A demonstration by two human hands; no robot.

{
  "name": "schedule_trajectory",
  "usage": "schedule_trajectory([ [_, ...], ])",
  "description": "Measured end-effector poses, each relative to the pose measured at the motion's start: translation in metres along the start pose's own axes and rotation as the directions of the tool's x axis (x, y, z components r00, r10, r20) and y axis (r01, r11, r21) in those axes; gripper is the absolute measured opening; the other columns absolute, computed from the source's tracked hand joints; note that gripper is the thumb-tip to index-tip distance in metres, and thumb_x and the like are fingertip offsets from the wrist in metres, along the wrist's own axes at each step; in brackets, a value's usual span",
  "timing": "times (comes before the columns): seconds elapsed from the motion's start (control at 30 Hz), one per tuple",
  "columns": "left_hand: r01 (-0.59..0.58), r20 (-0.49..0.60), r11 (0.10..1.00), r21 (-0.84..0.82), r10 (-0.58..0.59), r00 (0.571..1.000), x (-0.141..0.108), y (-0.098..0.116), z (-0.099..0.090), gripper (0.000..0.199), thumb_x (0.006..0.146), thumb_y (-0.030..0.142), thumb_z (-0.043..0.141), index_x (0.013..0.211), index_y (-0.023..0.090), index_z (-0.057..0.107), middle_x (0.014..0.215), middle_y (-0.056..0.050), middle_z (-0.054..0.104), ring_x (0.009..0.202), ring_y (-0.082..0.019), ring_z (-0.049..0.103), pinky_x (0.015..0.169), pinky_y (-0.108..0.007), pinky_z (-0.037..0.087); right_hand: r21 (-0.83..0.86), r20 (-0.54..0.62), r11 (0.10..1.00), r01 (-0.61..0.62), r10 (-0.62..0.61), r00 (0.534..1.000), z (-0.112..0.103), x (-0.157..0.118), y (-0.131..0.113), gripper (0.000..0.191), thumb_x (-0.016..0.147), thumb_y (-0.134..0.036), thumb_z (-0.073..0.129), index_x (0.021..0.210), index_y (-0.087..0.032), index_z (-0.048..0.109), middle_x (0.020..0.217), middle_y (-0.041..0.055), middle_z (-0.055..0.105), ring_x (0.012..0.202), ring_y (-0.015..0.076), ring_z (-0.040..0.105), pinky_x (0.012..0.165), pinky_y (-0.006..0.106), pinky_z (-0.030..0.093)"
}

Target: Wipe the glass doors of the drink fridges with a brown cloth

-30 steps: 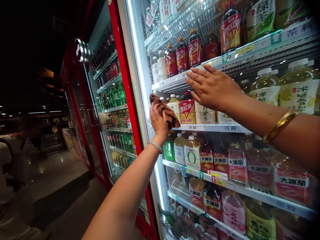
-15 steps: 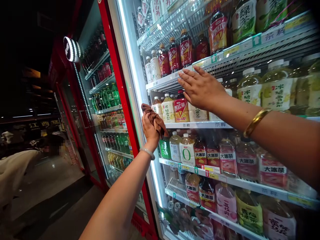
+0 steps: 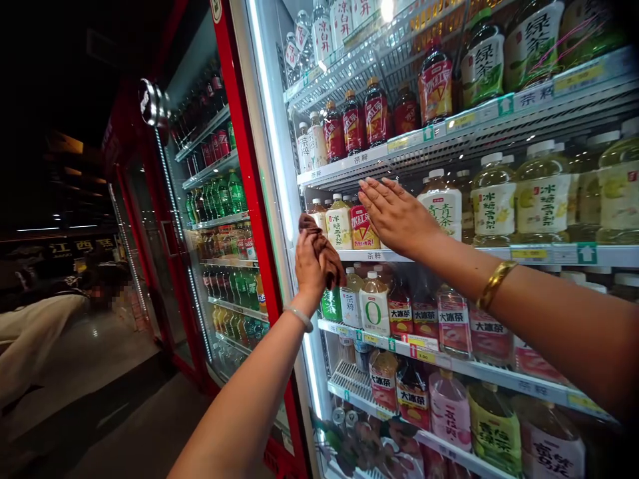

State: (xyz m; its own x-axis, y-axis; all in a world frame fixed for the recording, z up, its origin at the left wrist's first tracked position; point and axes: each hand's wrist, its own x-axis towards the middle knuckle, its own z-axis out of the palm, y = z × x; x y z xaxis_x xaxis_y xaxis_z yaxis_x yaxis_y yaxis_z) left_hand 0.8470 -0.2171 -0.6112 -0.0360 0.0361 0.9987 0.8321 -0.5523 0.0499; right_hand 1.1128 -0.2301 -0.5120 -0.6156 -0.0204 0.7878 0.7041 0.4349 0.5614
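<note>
My left hand [image 3: 309,267] is closed on a crumpled brown cloth [image 3: 325,256] near the left edge of the drinks cooler's glass door, just inside its white frame [image 3: 269,166]. Bottles with pale labels stand behind the cloth. A pale bangle circles the left wrist. Further right, my right hand [image 3: 399,216] is stretched flat, palm toward the glass, and holds nothing. It covers part of the middle shelf, between a red-labelled tea bottle [image 3: 363,226] and a white-labelled bottle [image 3: 440,203]. A gold bangle [image 3: 496,285] is on the right forearm.
Bottles fill several wire shelves behind the glass. A red door frame [image 3: 249,199] runs down the left side. Beyond it stands another lit cooler with green bottles [image 3: 223,194]. At far left a person in a light top [image 3: 40,326] bends forward over the dark floor.
My right hand has slid down from the shelf edge to bottle level. The left hand with the cloth has shifted slightly lower. The view has moved a little, and the person at left leans differently.
</note>
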Motion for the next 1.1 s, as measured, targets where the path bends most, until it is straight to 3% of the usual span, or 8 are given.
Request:
schedule_trajectory([
  [0.17, -0.181, 0.15, 0.981, -0.07, 0.19, 0.97, -0.014, 0.026, 0.007, 0.042, 0.098, 0.022, 0.063, 0.138, 0.034, 0.059, 0.154, -0.004, 0.059, 0.153, -0.024, 0.047, 0.126, -0.051, 0.045, -0.067, -0.004, 0.997, 0.03, -0.03, 1.0, 0.001, -0.01, -0.013, 0.058, 0.103, -0.023, 0.038, 0.156, 0.0, 0.04, 0.169, 0.0205, 0.031, 0.161, 0.0279, 0.026, 0.133, 0.051, 0.028],
  [0.4, -0.066, 0.023, 0.998, -0.009, 0.066, 0.998, 0.003, 0.028, 0.007, 0.055, 0.1, 0.013, 0.05, 0.152, 0.027, 0.043, 0.164, -0.015, 0.044, 0.157, -0.028, 0.039, 0.128, -0.06, 0.04, -0.083, 0.013, 0.994, 0.076, -0.076, 0.997, 0.002, -0.033, -0.02, 0.062, 0.102, -0.025, 0.042, 0.161, -0.004, 0.035, 0.17, 0.0168, 0.029, 0.161, 0.028, 0.026, 0.133, 0.051, 0.028],
  [0.53, -0.188, 0.1, 0.981, -0.055, 0.193, 0.976, -0.027, 0.059, 0.02, 0.05, 0.099, 0.014, 0.057, 0.146, 0.028, 0.051, 0.159, -0.011, 0.053, 0.157, -0.026, 0.04, 0.129, -0.054, 0.04, -0.088, -0.007, 0.994, 0.063, -0.064, 0.998, 0.003, -0.049, -0.03, 0.07, 0.102, -0.023, 0.043, 0.165, -0.005, 0.022, 0.17, 0.0164, 0.028, 0.161, 0.0264, 0.027, 0.133, 0.049, 0.028],
  [0.63, -0.238, 0.137, 0.967, -0.087, 0.248, 0.959, -0.026, 0.064, 0.02, 0.046, 0.099, 0.016, 0.059, 0.141, 0.034, 0.055, 0.154, -0.004, 0.06, 0.154, -0.022, 0.045, 0.128, -0.047, 0.043, -0.109, -0.037, 0.991, 0.08, -0.084, 0.996, 0.0, -0.062, -0.03, 0.071, 0.102, -0.025, 0.045, 0.165, -0.005, 0.02, 0.168, 0.0161, 0.032, 0.158, 0.026, 0.034, 0.132, 0.048, 0.029],
  [0.77, -0.102, 0.043, 0.994, -0.034, 0.103, 0.994, -0.004, 0.058, 0.018, 0.056, 0.098, 0.012, 0.053, 0.15, 0.029, 0.045, 0.159, -0.013, 0.051, 0.155, -0.026, 0.043, 0.129, -0.055, 0.04, -0.131, -0.046, 0.989, 0.075, -0.082, 0.996, -0.014, -0.076, -0.022, 0.068, 0.103, -0.029, 0.048, 0.165, -0.014, 0.026, 0.168, 0.0085, 0.036, 0.156, 0.0261, 0.039, 0.133, 0.054, 0.024],
  [0.9, -0.025, -0.026, 1.0, -0.009, 0.024, 0.999, -0.026, 0.087, 0.029, 0.063, 0.096, 0.009, 0.052, 0.155, 0.025, 0.036, 0.162, -0.018, 0.045, 0.159, -0.029, 0.036, 0.13, -0.061, 0.036, -0.176, -0.036, 0.983, 0.046, -0.053, 0.998, -0.025, -0.086, -0.023, 0.062, 0.103, -0.029, 0.049, 0.161, -0.011, 0.035, 0.168, 0.0087, 0.035, 0.155, 0.0271, 0.039, 0.131, 0.054, 0.027],
  [1.0, -0.134, 0.03, 0.99, -0.048, 0.136, 0.99, -0.054, 0.117, 0.037, 0.057, 0.096, 0.012, 0.056, 0.15, 0.026, 0.044, 0.158, -0.016, 0.052, 0.159, -0.029, 0.037, 0.128, -0.056, 0.042, -0.202, -0.017, 0.978, 0.052, -0.056, 0.998, -0.03, -0.093, -0.027, 0.058, 0.103, -0.029, 0.051, 0.157, -0.008, 0.043, 0.167, 0.0109, 0.035, 0.154, 0.0277, 0.042, 0.129, 0.054, 0.033],
  [1.1, -0.261, 0.082, 0.96, -0.099, 0.269, 0.96, -0.049, 0.122, 0.039, 0.05, 0.098, 0.015, 0.059, 0.145, 0.031, 0.05, 0.152, -0.01, 0.059, 0.157, -0.025, 0.041, 0.127, -0.051, 0.044, -0.186, -0.004, 0.981, 0.048, -0.049, 0.999, -0.04, -0.102, -0.022, 0.056, 0.102, -0.027, 0.052, 0.154, -0.007, 0.047, 0.165, 0.0131, 0.039, 0.154, 0.0269, 0.041, 0.13, 0.054, 0.031],
])
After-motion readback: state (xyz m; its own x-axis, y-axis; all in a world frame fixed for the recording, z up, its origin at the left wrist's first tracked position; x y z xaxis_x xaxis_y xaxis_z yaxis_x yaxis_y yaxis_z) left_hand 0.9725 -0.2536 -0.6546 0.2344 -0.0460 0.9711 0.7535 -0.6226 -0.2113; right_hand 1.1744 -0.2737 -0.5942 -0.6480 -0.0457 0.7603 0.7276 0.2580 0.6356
